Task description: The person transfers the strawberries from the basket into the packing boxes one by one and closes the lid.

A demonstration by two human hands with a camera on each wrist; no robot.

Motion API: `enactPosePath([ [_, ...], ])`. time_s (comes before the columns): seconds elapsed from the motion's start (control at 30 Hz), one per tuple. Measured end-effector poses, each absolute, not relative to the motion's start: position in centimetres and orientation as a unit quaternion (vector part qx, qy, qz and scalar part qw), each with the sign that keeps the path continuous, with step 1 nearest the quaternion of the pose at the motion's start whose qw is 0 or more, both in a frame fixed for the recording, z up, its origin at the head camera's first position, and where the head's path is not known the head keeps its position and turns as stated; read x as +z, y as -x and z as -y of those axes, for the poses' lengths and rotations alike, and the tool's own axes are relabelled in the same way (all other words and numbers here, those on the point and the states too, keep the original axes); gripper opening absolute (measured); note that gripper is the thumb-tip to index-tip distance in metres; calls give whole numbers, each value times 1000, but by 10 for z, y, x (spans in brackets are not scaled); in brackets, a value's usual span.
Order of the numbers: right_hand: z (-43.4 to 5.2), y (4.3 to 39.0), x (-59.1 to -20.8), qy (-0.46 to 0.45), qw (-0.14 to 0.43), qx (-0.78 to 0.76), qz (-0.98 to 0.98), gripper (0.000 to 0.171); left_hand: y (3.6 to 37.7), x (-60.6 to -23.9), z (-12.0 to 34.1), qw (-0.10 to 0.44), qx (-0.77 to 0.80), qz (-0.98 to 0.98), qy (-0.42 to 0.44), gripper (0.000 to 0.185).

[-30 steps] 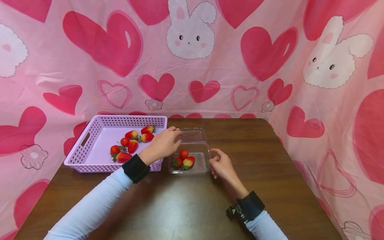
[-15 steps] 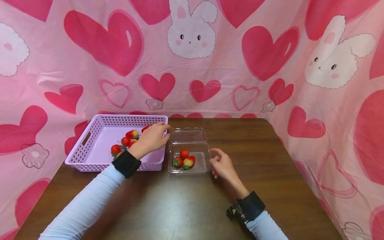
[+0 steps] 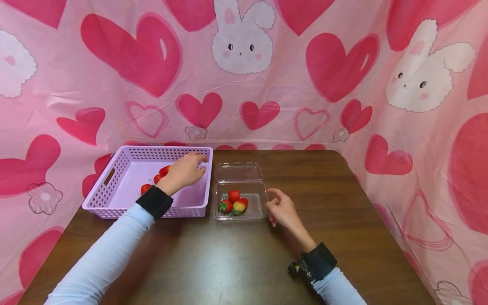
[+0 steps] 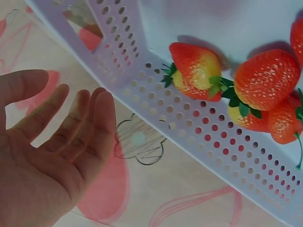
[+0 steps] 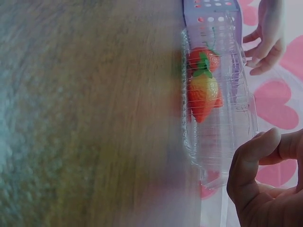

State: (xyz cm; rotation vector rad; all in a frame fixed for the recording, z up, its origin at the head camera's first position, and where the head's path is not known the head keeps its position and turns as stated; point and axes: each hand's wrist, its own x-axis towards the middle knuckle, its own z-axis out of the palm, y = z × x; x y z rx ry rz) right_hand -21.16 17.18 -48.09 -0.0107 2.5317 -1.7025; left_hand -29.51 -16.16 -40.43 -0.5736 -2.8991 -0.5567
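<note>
My left hand (image 3: 184, 173) is over the lilac basket (image 3: 123, 180), its fingers relaxed and slightly bent, with nothing in them. Below it, partly covered by the hand and wrist in the head view, lie several red-and-yellow strawberries (image 4: 267, 79) with green leaves. To the basket's right stands a clear plastic clamshell box (image 3: 253, 186), lid tipped back. Three strawberries (image 3: 234, 195) lie in its base. At the box's right edge, my right hand (image 3: 283, 209) pinches the rim between thumb and curled index finger, as the right wrist view (image 5: 265, 175) shows.
Both containers stand side by side on a brown wooden table (image 3: 228, 262), a narrow gap between them. A pink cloth (image 3: 286, 84) with hearts and rabbits hangs behind and at the sides. The basket has raised, perforated walls.
My left hand has moved left, from above the clamshell's left edge to over the basket, now covering some strawberries there. The right hand and the clamshell stay in place.
</note>
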Motion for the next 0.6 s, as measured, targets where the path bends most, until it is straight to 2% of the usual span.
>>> enactPosePath([
  [0.33, -172, 213, -480, -1, 45, -556, -830, 48, 304, -410, 172, 80, -163, 963, 200, 33],
  [0.6, -172, 213, -480, -3, 46, -558, -829, 49, 314, -414, 183, 67, -155, 965, 201, 27],
])
